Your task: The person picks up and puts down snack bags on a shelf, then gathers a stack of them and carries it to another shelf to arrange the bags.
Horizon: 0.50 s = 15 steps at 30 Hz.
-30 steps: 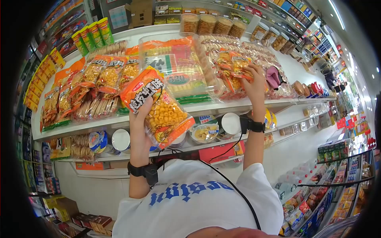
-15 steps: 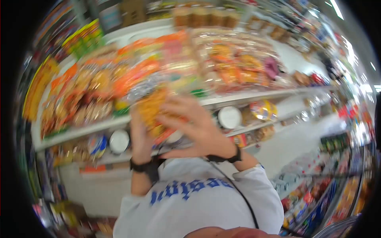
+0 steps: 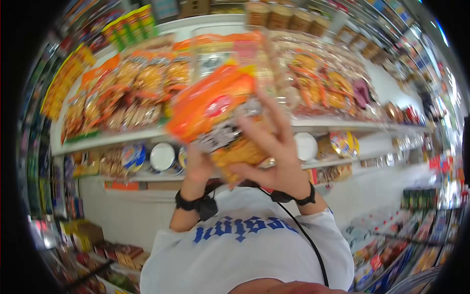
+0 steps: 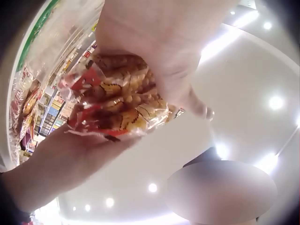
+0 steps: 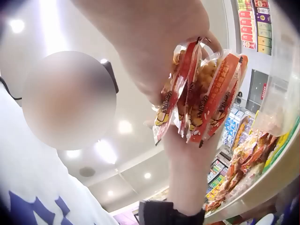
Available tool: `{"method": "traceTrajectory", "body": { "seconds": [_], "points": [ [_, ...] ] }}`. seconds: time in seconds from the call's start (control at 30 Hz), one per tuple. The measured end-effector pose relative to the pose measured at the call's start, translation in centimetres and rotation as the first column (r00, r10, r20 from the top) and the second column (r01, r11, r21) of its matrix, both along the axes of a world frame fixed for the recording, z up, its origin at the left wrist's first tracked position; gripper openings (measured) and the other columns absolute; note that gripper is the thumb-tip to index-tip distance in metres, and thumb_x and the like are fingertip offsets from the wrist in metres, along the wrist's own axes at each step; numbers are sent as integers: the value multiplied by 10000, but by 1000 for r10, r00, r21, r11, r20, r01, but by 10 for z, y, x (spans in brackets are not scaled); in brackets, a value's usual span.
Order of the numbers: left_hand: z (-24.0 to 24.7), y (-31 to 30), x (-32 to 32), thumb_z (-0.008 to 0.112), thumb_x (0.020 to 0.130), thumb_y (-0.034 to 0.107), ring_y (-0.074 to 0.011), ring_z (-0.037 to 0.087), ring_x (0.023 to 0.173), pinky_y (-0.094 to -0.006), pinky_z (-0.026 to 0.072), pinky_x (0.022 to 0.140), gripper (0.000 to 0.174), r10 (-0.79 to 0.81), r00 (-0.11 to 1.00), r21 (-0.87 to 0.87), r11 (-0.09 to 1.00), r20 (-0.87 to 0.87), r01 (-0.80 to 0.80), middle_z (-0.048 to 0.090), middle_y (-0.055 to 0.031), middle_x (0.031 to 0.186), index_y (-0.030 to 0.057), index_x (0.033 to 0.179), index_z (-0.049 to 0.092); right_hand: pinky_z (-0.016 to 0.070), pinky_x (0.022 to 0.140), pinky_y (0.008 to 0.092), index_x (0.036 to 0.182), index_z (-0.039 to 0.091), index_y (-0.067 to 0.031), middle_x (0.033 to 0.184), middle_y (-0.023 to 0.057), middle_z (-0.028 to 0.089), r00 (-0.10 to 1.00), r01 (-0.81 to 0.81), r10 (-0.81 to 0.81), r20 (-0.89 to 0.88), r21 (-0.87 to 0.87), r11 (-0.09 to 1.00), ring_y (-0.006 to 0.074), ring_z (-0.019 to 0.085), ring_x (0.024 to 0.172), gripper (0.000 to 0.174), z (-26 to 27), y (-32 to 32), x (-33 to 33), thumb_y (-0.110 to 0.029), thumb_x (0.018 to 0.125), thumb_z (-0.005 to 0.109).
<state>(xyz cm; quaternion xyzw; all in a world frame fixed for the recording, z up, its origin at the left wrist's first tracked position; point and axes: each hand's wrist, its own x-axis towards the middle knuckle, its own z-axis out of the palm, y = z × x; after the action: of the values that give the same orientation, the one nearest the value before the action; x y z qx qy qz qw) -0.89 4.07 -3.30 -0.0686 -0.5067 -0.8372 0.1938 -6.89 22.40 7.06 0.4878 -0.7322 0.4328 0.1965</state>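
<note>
Several orange snack bags (image 3: 213,105) of yellow puffed rings are held in a stack in front of the chest, tilted and blurred in the head view. My left hand (image 3: 198,164) grips them low on the left side, its fingers mostly hidden behind the bags. On the other side my right hand (image 3: 276,154) holds the stack, fingers spread across the front bag and thumb lower down. The right wrist view shows the red-orange bottom edges of the bags (image 5: 220,101) side by side between both hands. Clear film with printed drawings covers the bags (image 4: 124,98) in the left wrist view.
Behind the hands runs a white shelf (image 3: 105,142) with more orange snack bags (image 3: 149,76) left and another group of bags (image 3: 313,85) right. A purple item (image 3: 361,94) lies beside that group. Lidded tubs (image 3: 163,157) stand on the lower shelf; green-yellow canisters (image 3: 132,27) at the back.
My right hand has left the bags at the right of the shelf and come over to the left hand's bag. Both hands now hold the stack, shifted right and turned.
</note>
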Motion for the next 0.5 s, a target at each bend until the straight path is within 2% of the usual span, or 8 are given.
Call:
{"method": "traceTrajectory", "body": {
  "seconds": [0.07, 0.1, 0.17, 0.2, 0.3, 0.4, 0.43, 0.5],
  "points": [
    [9, 3, 9, 635, 956, 381, -267, 572, 1271, -416, 497, 1059, 699, -28, 998, -25, 999, -55, 27, 537, -148, 1418, 1, 1479, 368, 372, 1148, 489, 1442, 557, -136, 1592, 243, 312, 999, -31, 32, 20, -48, 998, 428, 370, 1445, 793, 1, -3, 2, -221, 722, 877],
    [23, 7, 10, 641, 959, 439, -277, 579, 1268, -425, 504, 1058, 743, -20, 1000, 12, 1000, 0, 20, 536, -155, 1423, -9, 1483, 364, 399, 1135, 481, 1455, 542, -149, 1592, 236, 322, 998, -61, 64, 28, -73, 995, 420, 393, 1433, 801, 1, -4, 3, -199, 725, 866],
    [60, 15, 6, 802, 829, 139, -241, 584, 1230, -383, 465, 1067, 768, 15, 969, 135, 990, 245, -49, 571, -137, 1358, -10, 1457, 385, 374, 1151, 481, 1488, 488, -123, 1594, 243, 312, 996, -46, 50, 69, -57, 997, 429, 374, 1442, 822, 1, -2, 9, -181, 752, 850],
    [65, 17, 3, 689, 856, 65, -233, 599, 1202, -372, 460, 1061, 673, 8, 964, 130, 991, 267, -44, 582, -133, 1343, -5, 1455, 392, 361, 1159, 480, 1504, 461, -109, 1595, 246, 307, 994, -53, 58, 87, -51, 997, 433, 364, 1446, 833, 2, -1, 10, -173, 766, 841],
    [63, 5, -6, 694, 860, 106, -231, 597, 1206, -372, 450, 1072, 672, -28, 968, 123, 992, 249, -2, 586, -126, 1340, -4, 1452, 398, 304, 1186, 457, 1555, 373, -107, 1613, 247, 276, 939, -179, 220, 266, -170, 969, 428, 348, 1461, 858, -3, 4, 7, -165, 823, 817],
    [65, 5, -6, 633, 919, 308, -250, 629, 1187, -389, 512, 1025, 612, -11, 961, 187, 981, 276, -43, 597, -133, 1346, -10, 1413, 459, 304, 1186, 453, 1567, 317, -74, 1621, 226, 276, 947, 8, 58, 316, -204, 979, 409, 344, 1469, 774, -4, 33, -8, -125, 905, 716],
    [68, 5, -5, 614, 941, 380, -261, 642, 1175, -397, 536, 1004, 624, -24, 960, 235, 971, 278, -44, 599, -141, 1351, -13, 1404, 473, 298, 1188, 468, 1553, 337, -57, 1601, 225, 317, 962, 186, -145, 230, -166, 969, 406, 333, 1470, 722, -3, 46, -22, -80, 914, 671],
    [73, 1, 1, 583, 968, 402, -251, 621, 1203, -388, 511, 1025, 601, 1, 956, 264, 961, 294, -83, 589, -123, 1364, 12, 1412, 476, 295, 1186, 493, 1539, 360, -48, 1567, 224, 378, 869, 494, -493, 40, -65, 867, 412, 329, 1465, 683, -3, 86, -64, 9, 902, 599]
  ]
}}
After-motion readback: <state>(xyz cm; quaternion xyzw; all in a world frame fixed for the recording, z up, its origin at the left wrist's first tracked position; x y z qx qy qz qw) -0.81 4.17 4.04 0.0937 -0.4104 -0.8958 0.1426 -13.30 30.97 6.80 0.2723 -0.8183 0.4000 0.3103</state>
